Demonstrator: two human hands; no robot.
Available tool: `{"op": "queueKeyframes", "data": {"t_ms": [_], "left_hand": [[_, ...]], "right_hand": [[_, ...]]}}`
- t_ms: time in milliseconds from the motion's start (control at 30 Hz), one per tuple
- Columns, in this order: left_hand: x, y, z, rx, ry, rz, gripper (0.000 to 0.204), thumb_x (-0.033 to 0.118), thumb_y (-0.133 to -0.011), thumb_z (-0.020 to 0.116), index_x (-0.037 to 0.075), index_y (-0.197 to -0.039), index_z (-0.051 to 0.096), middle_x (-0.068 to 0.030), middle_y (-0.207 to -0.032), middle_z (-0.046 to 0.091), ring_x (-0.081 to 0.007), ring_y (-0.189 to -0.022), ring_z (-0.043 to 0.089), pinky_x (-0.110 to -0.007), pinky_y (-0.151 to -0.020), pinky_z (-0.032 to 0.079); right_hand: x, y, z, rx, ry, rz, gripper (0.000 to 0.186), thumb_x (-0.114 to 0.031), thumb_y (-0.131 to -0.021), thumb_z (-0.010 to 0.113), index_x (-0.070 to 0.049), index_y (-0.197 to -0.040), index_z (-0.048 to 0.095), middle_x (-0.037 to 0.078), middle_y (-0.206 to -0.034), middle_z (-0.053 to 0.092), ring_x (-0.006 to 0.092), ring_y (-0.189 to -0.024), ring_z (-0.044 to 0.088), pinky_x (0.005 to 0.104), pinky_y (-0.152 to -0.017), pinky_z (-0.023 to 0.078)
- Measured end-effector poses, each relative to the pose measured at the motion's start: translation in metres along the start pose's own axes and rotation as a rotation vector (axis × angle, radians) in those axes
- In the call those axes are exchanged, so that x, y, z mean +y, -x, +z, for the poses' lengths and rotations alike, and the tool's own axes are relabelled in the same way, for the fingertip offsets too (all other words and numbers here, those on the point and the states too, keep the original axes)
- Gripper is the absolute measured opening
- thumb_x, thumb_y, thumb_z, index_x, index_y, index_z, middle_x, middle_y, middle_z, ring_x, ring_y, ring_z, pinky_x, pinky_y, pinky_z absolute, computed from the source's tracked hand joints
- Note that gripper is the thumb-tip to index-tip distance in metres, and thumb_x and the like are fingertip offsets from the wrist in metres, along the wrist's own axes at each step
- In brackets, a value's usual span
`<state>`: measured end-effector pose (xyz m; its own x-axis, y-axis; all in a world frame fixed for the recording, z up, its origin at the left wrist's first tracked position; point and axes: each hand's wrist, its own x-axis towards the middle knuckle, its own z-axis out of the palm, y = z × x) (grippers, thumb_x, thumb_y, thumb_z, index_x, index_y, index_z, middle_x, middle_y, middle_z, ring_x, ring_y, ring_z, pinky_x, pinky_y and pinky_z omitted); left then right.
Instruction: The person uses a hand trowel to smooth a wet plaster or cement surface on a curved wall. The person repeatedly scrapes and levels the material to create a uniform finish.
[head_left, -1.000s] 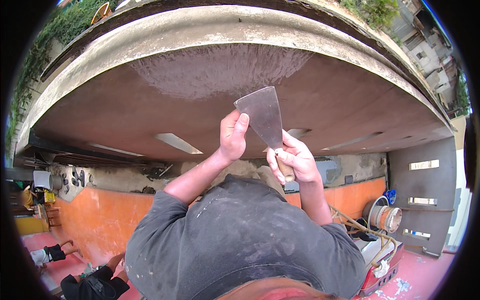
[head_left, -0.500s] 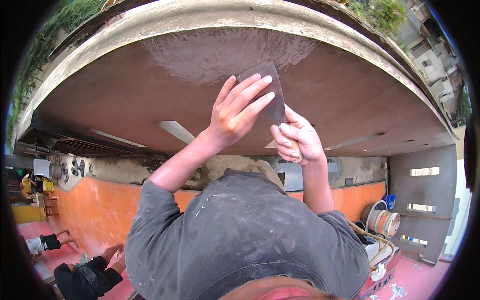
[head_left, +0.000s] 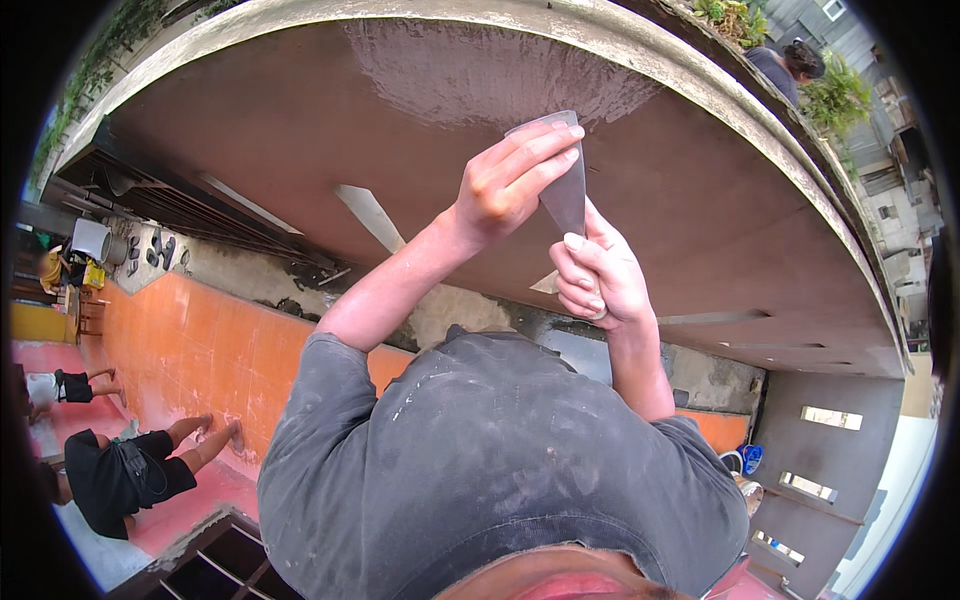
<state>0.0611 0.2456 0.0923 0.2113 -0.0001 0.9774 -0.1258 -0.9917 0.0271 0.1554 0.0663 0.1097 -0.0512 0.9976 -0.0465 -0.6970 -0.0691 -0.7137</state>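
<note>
My right hand is wrapped round the handle of a wide-bladed putty knife, thumb up toward the blade. Together, the fingers of my left hand lie across the upper blade, closed over it; its thumb is hidden. The blade's top edge shows just past my fingertips, close to the brown wall surface. Whether it touches the wall I cannot tell. Above it spreads a wet-looking, streaked grey patch of coating.
Slots pierce the wall. Its pale top ledge curves overhead, with a person beyond it. Orange flooring lies below left, where another person in black shorts stands. A dark grid frame is nearby. A blue container sits at right.
Both hands and the putty knife have shifted slightly right and up. My left fingers, spread before, are now closer together over the blade. The view has tilted, and a person appears beyond the ledge.
</note>
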Motion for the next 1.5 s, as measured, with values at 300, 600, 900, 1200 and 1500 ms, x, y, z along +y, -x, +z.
{"op": "queueKeyframes", "data": {"t_ms": [300,600,900,1200,1500], "left_hand": [[0.003,0.005,0.005,0.016,-0.151,0.05,0.031,-0.005,-0.065,0.079,0.0,-0.095,0.076,-0.0115,-0.108,0.076,-0.0279,-0.1,0.073,-0.036,-0.084,0.063],[0.005,0.007,0.007,0.024,-0.257,0.046,0.033,-0.009,-0.065,0.078,0.001,-0.096,0.076,-0.0098,-0.107,0.076,-0.027,-0.101,0.073,-0.037,-0.088,0.062],[0.0,0.003,-0.001,0.018,-0.255,-0.015,0.033,-0.009,-0.066,0.071,0.002,-0.097,0.078,-0.0086,-0.108,0.077,-0.0254,-0.102,0.072,-0.035,-0.089,0.062],[-0.012,-0.005,-0.012,0.027,-0.291,0.0,0.031,-0.008,-0.069,0.071,0.003,-0.097,0.078,-0.008,-0.109,0.077,-0.0255,-0.103,0.073,-0.036,-0.089,0.063],[-0.016,-0.011,-0.013,-0.014,-0.2,0.115,0.028,-0.006,-0.068,0.074,0.001,-0.094,0.077,-0.0084,-0.107,0.077,-0.0258,-0.102,0.073,-0.037,-0.088,0.063]], "right_hand": [[-0.012,0.002,-0.009,-0.006,0.075,0.069,0.063,-0.011,-0.106,0.05,-0.017,-0.163,0.023,-0.003,-0.06,0.038,0.0041,-0.038,0.033,0.0199,-0.034,0.031],[-0.02,-0.006,-0.021,-0.03,0.181,0.081,0.059,-0.013,-0.106,0.05,-0.018,-0.161,0.028,-0.004,-0.059,0.035,0.0035,-0.038,0.029,0.0193,-0.033,0.028],[-0.013,-0.009,-0.018,-0.067,0.038,0.103,0.06,-0.01,-0.106,0.05,-0.018,-0.162,0.029,-0.004,-0.059,0.036,0.0039,-0.038,0.032,0.0196,-0.033,0.03],[-0.009,-0.024,-0.009,-0.088,0.018,0.063,0.06,-0.011,-0.106,0.049,-0.02,-0.162,0.027,-0.002,-0.059,0.036,0.0045,-0.036,0.031,0.0192,-0.032,0.03],[-0.004,-0.026,-0.01,-0.129,-0.029,0.046,0.06,-0.013,-0.107,0.05,-0.018,-0.162,0.027,-0.003,-0.059,0.038,0.005,-0.038,0.034,0.021,-0.034,0.031]]}}
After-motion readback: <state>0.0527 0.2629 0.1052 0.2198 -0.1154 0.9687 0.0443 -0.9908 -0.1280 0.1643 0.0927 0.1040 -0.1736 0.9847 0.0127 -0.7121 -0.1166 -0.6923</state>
